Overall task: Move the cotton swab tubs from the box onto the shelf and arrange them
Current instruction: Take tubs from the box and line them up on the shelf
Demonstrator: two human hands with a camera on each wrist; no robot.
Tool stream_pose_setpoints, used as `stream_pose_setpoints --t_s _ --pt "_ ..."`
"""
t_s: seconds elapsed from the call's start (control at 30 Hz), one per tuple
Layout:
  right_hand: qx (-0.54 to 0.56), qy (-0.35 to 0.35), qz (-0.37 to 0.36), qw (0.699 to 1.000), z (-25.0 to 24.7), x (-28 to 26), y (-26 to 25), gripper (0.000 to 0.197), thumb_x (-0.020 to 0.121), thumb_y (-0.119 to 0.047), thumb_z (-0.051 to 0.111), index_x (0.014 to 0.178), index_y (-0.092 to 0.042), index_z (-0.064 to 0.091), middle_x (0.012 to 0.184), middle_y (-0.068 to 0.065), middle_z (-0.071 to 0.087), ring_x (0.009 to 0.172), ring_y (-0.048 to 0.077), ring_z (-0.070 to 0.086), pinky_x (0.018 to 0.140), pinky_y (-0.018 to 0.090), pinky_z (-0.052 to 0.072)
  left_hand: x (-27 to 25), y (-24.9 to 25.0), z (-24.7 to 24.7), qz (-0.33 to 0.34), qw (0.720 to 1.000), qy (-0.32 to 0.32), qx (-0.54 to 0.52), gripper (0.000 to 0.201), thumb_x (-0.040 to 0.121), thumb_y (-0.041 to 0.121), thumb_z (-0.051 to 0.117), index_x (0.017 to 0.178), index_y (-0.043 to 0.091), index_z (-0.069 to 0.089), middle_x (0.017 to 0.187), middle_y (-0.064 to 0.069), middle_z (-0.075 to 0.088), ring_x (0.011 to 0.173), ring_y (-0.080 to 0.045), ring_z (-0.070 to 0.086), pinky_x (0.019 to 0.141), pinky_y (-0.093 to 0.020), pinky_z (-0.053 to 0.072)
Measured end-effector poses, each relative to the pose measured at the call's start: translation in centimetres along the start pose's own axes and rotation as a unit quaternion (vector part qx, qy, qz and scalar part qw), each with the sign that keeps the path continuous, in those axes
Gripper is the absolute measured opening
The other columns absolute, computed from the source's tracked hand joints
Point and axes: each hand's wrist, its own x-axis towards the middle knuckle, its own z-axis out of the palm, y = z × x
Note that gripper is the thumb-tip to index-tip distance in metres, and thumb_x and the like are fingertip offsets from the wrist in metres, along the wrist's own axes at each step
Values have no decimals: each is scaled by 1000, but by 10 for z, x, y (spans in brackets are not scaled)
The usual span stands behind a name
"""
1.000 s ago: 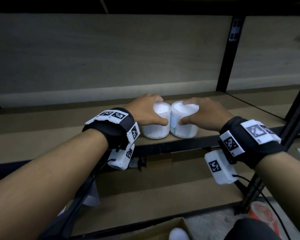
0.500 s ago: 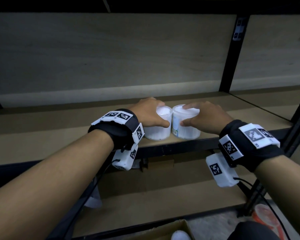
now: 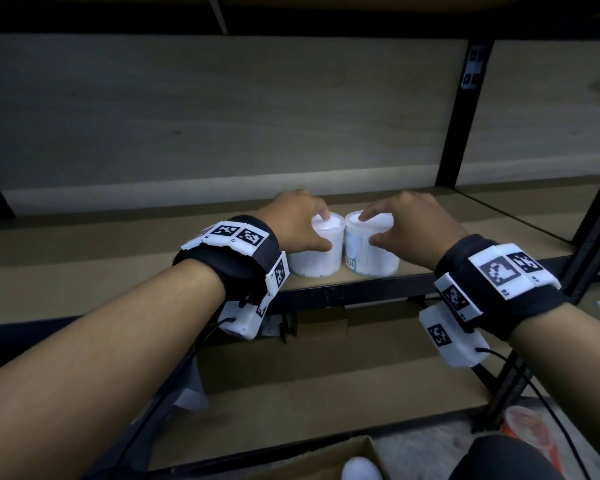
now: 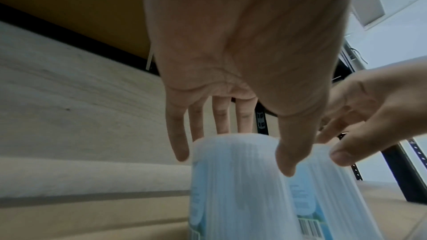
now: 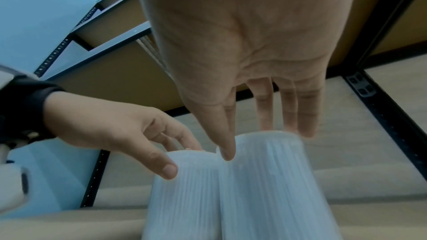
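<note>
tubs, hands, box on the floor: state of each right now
left tub: upright on the shelf, lid on
right tub: upright, beside it
left hand: fingers spread, touching left tub
right hand: fingers spread, touching right tub
box: open, one tub inside

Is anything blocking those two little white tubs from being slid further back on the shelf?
Nothing visible does. Both tubs, the left tub and the right tub, stand side by side near the shelf's front edge, with bare board behind them up to the back panel. The left hand and right hand rest on them.
</note>
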Motion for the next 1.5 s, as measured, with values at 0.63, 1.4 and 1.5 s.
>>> stream_pose_setpoints --t_s 0.63,1.4,1.5 --pt "-2 13 16 1000 7 15 2 34 83 -1 65 98 -29 78 108 1 71 98 21 66 90 33 54 17 -2 -3 13 999 28 -14 45 73 41 83 114 23 73 115 4 70 107 -14 63 94 -31 51" --pt "31 -11 48 998 42 98 49 32 72 0 76 89 -26 79 99 0 73 96 20 66 90 31 53 109 -16 21 -42 998 37 -12 50 61 50 87 105 29 76 119 2 67 108 -16 62 96 -32 51" --pt "36 -19 57 998 45 109 52 32 71 0 76 87 -27 79 96 0 73 94 20 66 90 31 53 119 -19 23 -30 999 39 -1 49 67 49 84 110 29 74 123 5 61 120 -16 50 100 -30 45"
